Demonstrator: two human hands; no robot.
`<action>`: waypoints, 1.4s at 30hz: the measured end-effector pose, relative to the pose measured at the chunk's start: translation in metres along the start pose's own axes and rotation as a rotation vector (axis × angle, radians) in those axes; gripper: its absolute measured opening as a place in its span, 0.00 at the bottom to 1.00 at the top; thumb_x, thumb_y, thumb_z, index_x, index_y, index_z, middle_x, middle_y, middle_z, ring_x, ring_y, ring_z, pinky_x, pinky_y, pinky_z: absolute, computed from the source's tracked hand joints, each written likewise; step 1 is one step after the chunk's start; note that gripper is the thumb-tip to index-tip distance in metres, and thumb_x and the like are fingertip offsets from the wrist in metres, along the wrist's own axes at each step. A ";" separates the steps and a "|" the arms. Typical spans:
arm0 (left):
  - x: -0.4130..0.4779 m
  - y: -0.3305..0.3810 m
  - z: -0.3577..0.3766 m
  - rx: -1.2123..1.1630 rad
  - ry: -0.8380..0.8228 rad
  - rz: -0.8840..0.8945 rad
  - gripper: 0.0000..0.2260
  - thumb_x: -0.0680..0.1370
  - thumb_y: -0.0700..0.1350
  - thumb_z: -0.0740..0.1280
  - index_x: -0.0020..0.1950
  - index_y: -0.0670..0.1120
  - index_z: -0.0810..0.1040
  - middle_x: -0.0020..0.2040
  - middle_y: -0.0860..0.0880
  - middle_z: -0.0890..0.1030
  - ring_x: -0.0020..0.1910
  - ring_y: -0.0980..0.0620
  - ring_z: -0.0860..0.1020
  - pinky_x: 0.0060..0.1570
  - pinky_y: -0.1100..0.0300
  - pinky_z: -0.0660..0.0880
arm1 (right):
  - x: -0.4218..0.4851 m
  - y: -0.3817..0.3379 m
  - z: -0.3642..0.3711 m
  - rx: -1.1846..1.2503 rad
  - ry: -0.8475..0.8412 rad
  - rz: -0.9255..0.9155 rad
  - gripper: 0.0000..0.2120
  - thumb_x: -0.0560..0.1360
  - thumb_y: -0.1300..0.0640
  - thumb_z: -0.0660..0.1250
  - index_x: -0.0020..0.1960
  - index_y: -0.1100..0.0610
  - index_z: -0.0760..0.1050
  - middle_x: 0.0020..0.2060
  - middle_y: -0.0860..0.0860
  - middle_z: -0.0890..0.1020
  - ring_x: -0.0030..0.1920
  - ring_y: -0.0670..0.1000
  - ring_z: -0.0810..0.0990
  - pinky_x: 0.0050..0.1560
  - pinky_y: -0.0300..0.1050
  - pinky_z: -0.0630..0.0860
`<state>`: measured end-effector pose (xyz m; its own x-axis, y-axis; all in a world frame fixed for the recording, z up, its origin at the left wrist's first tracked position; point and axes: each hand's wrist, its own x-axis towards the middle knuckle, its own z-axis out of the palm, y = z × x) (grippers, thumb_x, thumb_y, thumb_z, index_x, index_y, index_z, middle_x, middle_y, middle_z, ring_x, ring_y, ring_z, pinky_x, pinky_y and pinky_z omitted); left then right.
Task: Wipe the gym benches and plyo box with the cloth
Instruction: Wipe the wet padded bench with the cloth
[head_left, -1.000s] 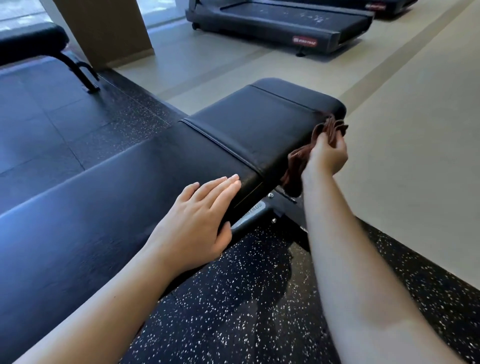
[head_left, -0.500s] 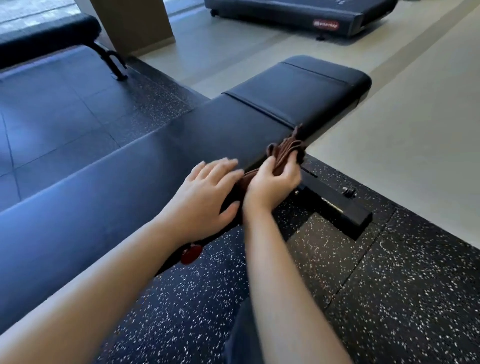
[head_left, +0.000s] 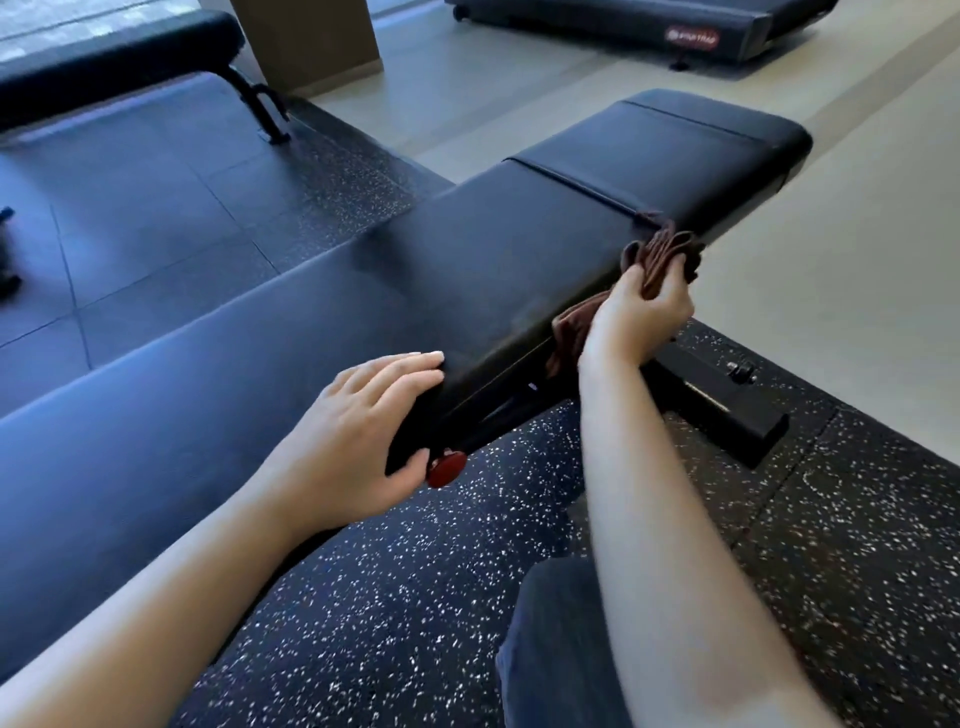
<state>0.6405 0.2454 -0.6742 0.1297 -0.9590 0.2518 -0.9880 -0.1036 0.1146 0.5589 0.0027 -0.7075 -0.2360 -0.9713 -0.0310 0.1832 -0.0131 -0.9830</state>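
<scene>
The speckled rubber floor fills the bottom of the frame, and across the middle runs the big black gym bench, long pad coming in from the left edge, shorter seat pad up toward the upper right. That near bench is the one getting the attention right now.

Upper left, a second bench waits on the dark mat, and a treadmill sits along the top edge; no plyo box anywhere in this view, so by my reckoning there's plenty of the job left.

Down to the hands. The left hand, lower centre, lies released and flat over the near edge of the pad, fingers spread on top, thumb tucked below the rim: it grips nothing, and it looks like a brace to steady the body while the other arm reaches.

The right hand, right of centre, is clenched around the brown cloth, pressing it against the pad's side edge just beside the seam between the two pads. The cloth is bunched above the knuckles, with a tail hanging below the wrist, likely so a thick wad meets the vinyl.

Smallest of all, a red knob peeks out under the pad, right by the left thumb.
</scene>
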 end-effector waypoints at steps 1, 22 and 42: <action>-0.001 0.001 -0.001 -0.021 0.011 -0.023 0.28 0.70 0.51 0.61 0.66 0.40 0.71 0.66 0.46 0.74 0.65 0.51 0.68 0.67 0.62 0.57 | -0.028 0.003 -0.001 -0.009 0.021 -0.012 0.21 0.74 0.67 0.63 0.67 0.65 0.69 0.64 0.64 0.69 0.65 0.58 0.70 0.63 0.27 0.60; -0.087 -0.037 -0.024 -0.042 -0.052 0.020 0.32 0.65 0.55 0.60 0.63 0.38 0.74 0.68 0.42 0.73 0.68 0.42 0.69 0.64 0.42 0.67 | -0.187 0.004 -0.016 -0.122 -0.030 0.010 0.27 0.74 0.59 0.67 0.71 0.59 0.64 0.68 0.59 0.62 0.67 0.52 0.67 0.55 0.23 0.56; -0.088 -0.032 -0.028 -0.018 -0.056 0.021 0.32 0.66 0.51 0.63 0.69 0.40 0.69 0.71 0.43 0.67 0.71 0.43 0.63 0.67 0.51 0.59 | -0.216 -0.008 -0.020 -0.234 -0.067 0.030 0.24 0.77 0.59 0.62 0.72 0.54 0.63 0.70 0.55 0.61 0.64 0.53 0.71 0.56 0.30 0.61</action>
<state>0.6631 0.3405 -0.6731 0.1032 -0.9743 0.2004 -0.9888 -0.0786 0.1269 0.5896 0.2169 -0.6964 -0.1684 -0.9841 -0.0561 -0.0387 0.0635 -0.9972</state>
